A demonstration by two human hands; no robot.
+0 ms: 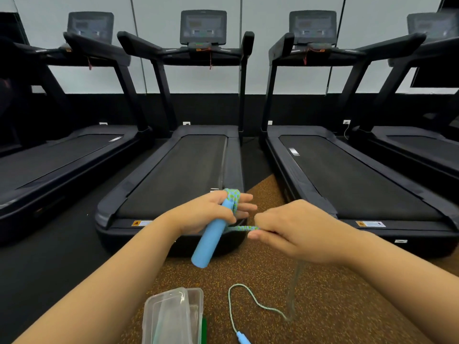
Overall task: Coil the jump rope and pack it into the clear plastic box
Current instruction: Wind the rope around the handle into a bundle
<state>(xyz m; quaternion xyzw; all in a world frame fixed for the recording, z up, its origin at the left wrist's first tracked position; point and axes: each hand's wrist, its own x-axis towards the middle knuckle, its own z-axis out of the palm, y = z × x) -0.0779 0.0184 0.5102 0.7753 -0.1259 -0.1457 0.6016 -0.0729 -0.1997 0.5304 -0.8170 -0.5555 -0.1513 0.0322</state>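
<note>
1. Both of our hands are up in front of us: our left hand (pixel 211 212) is closed around one blue handle (pixel 212 240), with the rope (pixel 232 198) looped over its fingers.
2. Our right hand (pixel 295 232) is closed, pinching a stretch of that rope just beside the handle, pulled level between the two hands.
3. We count one jump rope with two handles; the second handle (pixel 243 338) lies on the floor (pixel 335 306) at the bottom edge, with slack rope curling above it.
4. One clear plastic box (pixel 173 316) sits on the floor below our left arm, its lid tilted across the top.
5. One green thing (pixel 204 328) touches the box's right side; we cannot tell what it is.
6. Four treadmills (pixel 188 170) stand in a row ahead.
</note>
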